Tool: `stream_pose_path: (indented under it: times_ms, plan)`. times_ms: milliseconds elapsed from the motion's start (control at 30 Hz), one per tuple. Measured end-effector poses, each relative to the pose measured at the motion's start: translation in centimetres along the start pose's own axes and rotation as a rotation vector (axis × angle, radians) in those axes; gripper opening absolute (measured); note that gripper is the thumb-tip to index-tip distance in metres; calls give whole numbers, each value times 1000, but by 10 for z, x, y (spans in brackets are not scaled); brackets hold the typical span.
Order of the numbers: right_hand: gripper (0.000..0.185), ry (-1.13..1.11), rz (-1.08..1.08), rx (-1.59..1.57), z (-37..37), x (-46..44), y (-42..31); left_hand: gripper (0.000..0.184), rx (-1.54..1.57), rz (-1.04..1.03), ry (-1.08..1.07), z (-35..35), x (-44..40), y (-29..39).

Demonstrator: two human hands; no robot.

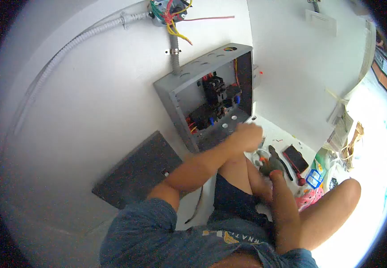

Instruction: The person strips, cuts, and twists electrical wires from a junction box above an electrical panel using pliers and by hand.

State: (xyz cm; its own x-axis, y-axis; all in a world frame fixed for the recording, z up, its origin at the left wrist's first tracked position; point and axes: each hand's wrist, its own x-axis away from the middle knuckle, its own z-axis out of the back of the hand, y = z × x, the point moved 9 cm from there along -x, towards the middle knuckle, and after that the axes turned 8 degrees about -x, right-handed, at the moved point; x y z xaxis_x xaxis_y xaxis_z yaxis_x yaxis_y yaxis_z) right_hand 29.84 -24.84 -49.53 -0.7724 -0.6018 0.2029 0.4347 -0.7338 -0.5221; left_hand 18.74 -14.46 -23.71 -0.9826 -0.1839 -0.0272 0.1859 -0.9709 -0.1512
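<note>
My left hand [249,137], fingers curled, is at the lower right edge of a grey metal breaker panel box [202,63]. Anything inside its fingers is hidden. Black breakers [214,91] with red, yellow and blue wires sit inside the open box. Low on the right, my right hand [275,173] is beside my leg, next to dark-handled pliers [286,167]. Its fingers do not show clearly against a grey-green item [267,166] there. Just past the pliers lie a red-handled tool [299,177] and a flat black rectangular object [296,158].
A dark grey panel cover [135,172] leans at the left. Above the box, a round junction box [180,11] spills red, yellow and green wires, and a grey conduit [175,56] joins the two. Pink footwear [308,199] and a blue-edged item [314,178] lie at right.
</note>
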Motion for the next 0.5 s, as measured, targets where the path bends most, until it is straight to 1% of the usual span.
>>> stream_pose_path:
  times_ms: [33, 67, 133, 167, 233, 300, 333, 367, 400, 433, 467, 500]
  plan:
    - [75, -80, -65, 118, -16, 5, 11, 24, -27, 42, -73, -31, -5, -2]
    - [75, -88, -62, 123, -14, 12, 11, 24, -22, 48, -79, -42, -4, 1]
    - [76, -206, 68, 35, 0, 37, -14, 23, 20, 141, -233, -66, -4, -3]
    - [76, -205, 70, 38, 12, 48, -25, 23, 22, 143, -231, -75, -9, -3]
    - [70, -219, 36, 51, 30, 61, -41, 20, -12, 128, -163, -82, -28, 0]
    - [71, -218, 18, 10, 15, 47, -22, 18, 138, 45, -11, -43, -37, 26]
    - [69, -185, 3, 4, 13, 41, -18, 19, 125, -38, 57, -14, -38, 52]
    - [68, -157, -12, -5, 4, 35, -10, 18, 143, -167, 160, 17, -34, 85]
    - [61, 290, 620, 108, -25, 6, -8, 22, 269, -371, 169, 33, -38, 133]
    - [60, 74, 189, -20, -24, 5, 21, 44, 733, -471, 27, 76, -11, 169]
    - [58, 47, 99, -40, -21, 7, 22, 76, 944, -704, 513, 137, 44, 182]
    - [57, 37, 51, -66, -22, 10, 24, 97, 514, -773, 823, 156, 81, 211]
